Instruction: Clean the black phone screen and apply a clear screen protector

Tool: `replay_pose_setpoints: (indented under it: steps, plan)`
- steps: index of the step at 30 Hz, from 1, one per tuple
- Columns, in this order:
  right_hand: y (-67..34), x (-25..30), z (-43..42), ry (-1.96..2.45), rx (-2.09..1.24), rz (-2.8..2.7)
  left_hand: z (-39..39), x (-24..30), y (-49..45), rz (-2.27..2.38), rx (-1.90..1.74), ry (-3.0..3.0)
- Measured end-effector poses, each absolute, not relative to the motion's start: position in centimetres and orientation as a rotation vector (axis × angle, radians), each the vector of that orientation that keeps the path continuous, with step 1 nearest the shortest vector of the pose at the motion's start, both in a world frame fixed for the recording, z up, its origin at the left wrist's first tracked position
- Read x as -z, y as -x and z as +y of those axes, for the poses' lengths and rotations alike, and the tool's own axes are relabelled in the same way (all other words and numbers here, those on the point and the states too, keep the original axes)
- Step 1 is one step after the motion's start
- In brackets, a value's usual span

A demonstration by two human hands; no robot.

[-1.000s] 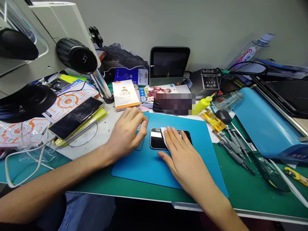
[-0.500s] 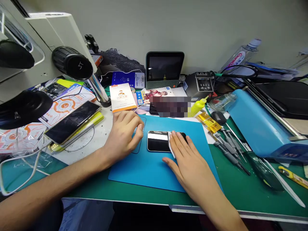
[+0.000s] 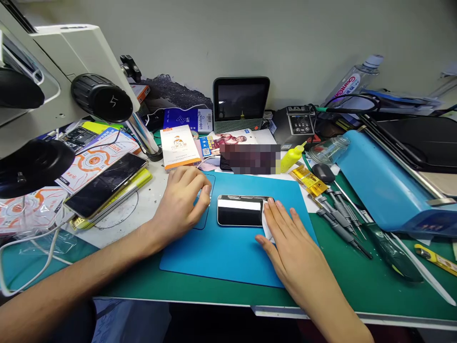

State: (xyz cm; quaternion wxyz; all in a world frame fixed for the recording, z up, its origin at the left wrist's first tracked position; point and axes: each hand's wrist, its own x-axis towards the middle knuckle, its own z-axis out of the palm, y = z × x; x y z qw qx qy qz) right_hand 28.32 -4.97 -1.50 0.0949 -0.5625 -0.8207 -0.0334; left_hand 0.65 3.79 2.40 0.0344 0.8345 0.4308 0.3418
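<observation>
1. the right hand [image 3: 295,245] is laid flat, fingers straight; a white wipe [image 3: 267,227] is pinned under its fingertips, not pinched.
2. the phone [image 3: 237,216] is set dark side up, just left of those fingertips; its far right end is covered by wipe and fingers.
3. the left hand [image 3: 187,197] is loosely curled, left of the phone and apart from it; whether anything is held inside cannot be told.
4. risk, as judged: the phone could be slid along the blue mat [image 3: 228,255] by sideways pressure, since it is not braced by the left hand.
5. the wipe, kept only by downward pressure, could be left behind; the gloss could then be smudged by bare fingertips.
6. scratches could be caused by trapped grit; none can be made out.
7. materials: mirror-like black face, crossed by a pale band; rounded corners, light rim. the wipe is thin, matte, soft-looking. the mat is smooth, dark-edged.
8. right of the right hand, slim grey screwdrivers [image 3: 341,227] are clustered.
</observation>
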Motion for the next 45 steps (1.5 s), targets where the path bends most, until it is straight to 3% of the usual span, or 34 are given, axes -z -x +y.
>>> replay_pose_setpoints:
  steps: [22,30,37,45]
  plan:
    - [-29.3,1.0,-2.3,1.737,-0.234,-2.247,3.8,-2.8,-1.0,1.251,-0.967,-2.609]
    - [-30.1,1.8,-4.3,1.587,-0.189,-2.045,1.0,-6.3,-0.3,1.720,-0.464,-2.599]
    - [-30.1,1.7,-3.9,1.616,-0.114,-1.961,-4.6,-1.8,-1.7,1.984,-0.297,-2.741]
    - [-30.4,1.1,-4.1,1.648,0.206,-1.868,-3.1,0.0,-2.5,2.160,-0.253,-2.589]
